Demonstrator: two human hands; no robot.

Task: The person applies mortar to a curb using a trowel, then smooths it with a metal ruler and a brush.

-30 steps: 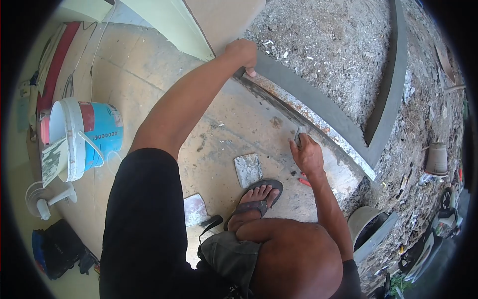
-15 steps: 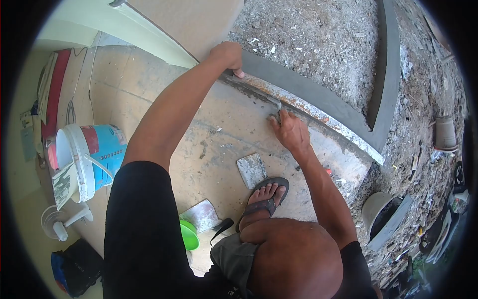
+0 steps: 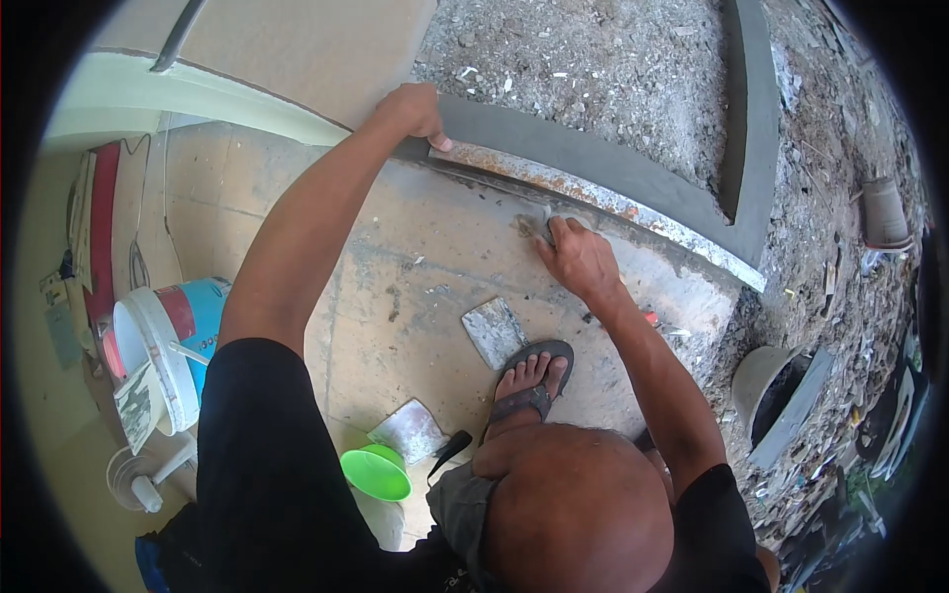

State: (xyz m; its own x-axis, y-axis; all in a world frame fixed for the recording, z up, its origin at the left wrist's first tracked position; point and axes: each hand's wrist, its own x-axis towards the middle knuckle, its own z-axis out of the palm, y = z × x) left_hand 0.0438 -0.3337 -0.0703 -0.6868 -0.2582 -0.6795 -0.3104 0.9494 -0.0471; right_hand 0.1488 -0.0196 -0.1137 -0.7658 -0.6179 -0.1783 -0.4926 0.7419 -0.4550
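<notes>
Far left: red strip (image 3: pixel 103 212) along the wall side, then blue-and-white bucket (image 3: pixel 203 314) on the tiled floor (image 3: pixel 297 212), a smeared pale panel (image 3: pixel 140 410) leaning at its front. White plastic piece (image 3: pixel 146 492) just below that, partly out past the dark sleeve.

Centre-left: green bowl (image 3: pixel 376 474) over a pale container, can't tell if it's seated on it. Blotchy square plate (image 3: pixel 408 432) just beside the bowl. Left hand (image 3: pixel 413 114) up top at the left end of the long bar (image 3: pixel 593 193): thumb on bar, other fingers bent and mostly hidden, so can't tell if that grip is actually clamped. Bar is white with rust patches, lying lengthwise along the near edge of the smooth grey kerb (image 3: pixel 583 153), running down to the right. Gravel (image 3: pixel 583 49) fills the area behind the kerb.

Middle: second square plate (image 3: pixel 494 333) on floor, touching or nearly touching the sandal (image 3: pixel 519 403) on the person's foot. Right hand (image 3: pixel 583 259) near mid-bar, just on the floor side. Its grip is together on a small grey tool (image 3: pixel 546 213), mostly covered by fingers; tool tip near the bar, can't confirm contact.

Right: small red item (image 3: pixel 650 318) past the right forearm. On the rubble, pail (image 3: pixel 753 381) with grey board (image 3: pixel 791 407) against its mouth; grey pot (image 3: pixel 883 211) further out.
</notes>
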